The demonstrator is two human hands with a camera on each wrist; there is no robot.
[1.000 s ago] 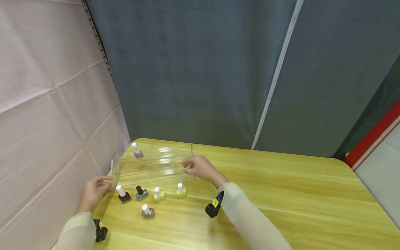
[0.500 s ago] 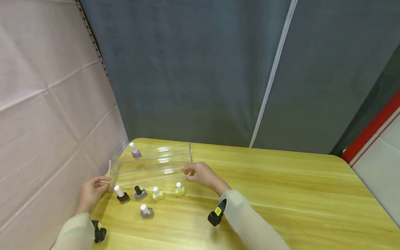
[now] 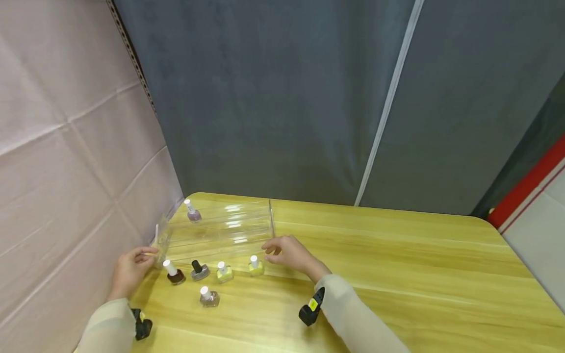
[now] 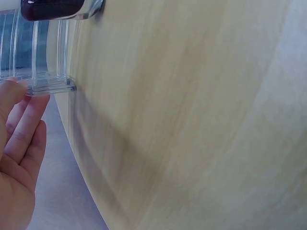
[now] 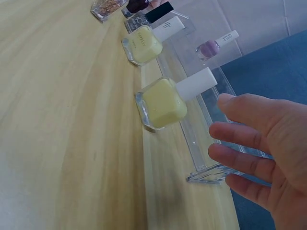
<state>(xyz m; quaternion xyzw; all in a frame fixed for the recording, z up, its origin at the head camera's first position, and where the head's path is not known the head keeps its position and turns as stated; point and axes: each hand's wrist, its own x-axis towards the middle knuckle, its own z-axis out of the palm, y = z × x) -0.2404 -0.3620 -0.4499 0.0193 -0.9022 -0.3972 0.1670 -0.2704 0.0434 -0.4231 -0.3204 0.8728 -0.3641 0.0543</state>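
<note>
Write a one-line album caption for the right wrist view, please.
A right hand hovers open beside a clear acrylic rack, next to a yellow nail polish bottle on the wooden table.

Curtained recording booth; grey drapes (image 3: 282, 98); wooden table (image 3: 397, 274)

Head view looks down on the table (image 3: 397, 274); wrist views sit close, sharing the clear rack (image 3: 212, 235).

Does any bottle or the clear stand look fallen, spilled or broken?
Nothing stands out. The clear acrylic tiered stand sits flat on the wooden table, one lilac nail polish bottle stands upright on it, and five bottles, among them the yellow one, stand upright in front.
</note>
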